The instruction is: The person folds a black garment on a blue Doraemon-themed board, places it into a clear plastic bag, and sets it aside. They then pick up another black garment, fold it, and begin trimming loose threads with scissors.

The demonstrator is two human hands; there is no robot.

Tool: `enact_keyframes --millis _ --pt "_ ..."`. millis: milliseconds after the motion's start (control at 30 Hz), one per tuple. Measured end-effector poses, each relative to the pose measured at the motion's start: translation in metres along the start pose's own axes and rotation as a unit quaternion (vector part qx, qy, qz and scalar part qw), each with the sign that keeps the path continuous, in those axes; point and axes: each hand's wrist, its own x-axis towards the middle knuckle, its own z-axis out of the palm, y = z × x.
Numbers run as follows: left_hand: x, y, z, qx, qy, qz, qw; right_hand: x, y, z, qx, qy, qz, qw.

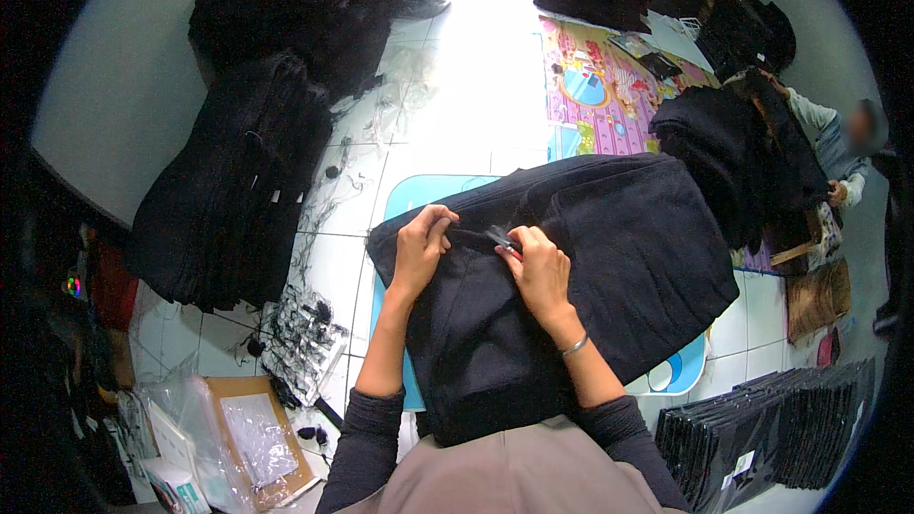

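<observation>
Step in hand looks like trimming: the left hand [424, 243] is working at the upper-left part of the black folded cloth [619, 247], and the right hand [540, 268] is carrying small red-handled thread snips [509, 247] just beside it. The cloth is lying in a thick, layered pile across the light-blue table [428, 188], its near edge reaching the person's lap. Left fingers are pinching, thumb against index, apparently on a dark strip running toward the blades; thread or cloth edge, can't tell at this size. Right fingers are wrapping around the snips, blades pointing left at that strip. Whether the blades are biting or hanging just above, can't tell; black on black is hiding it. Loose thread clippings [300, 338] are littering the floor left of the table, which is supporting the trimming read. My call: next move is needing the left pinch steady and the strip standing clear of the layers, with the blade tips coming in low along it. Main risk is nicking the cloth underneath, since the dark layers are giving poor contrast. Another tall black cloth stack [228, 181] is waiting at left, well apart from both hands.
</observation>
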Motion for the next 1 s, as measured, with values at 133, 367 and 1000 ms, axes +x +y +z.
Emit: enact_keyframes --millis 133,367,1000 --pt "-0.016 0.011 -0.018 0.101 0.014 0.129 0.986 -0.018 0.0 -0.021 0.088 -0.012 -0.074 0.993" --pt "-0.058 0.024 -0.018 0.118 -0.001 0.033 0.992 -0.039 -0.001 -0.018 0.168 -0.058 0.014 0.984" --pt "-0.059 0.022 -0.007 0.087 -0.001 0.01 0.996 -0.033 -0.008 0.002 -0.078 -0.004 -0.171 0.982"
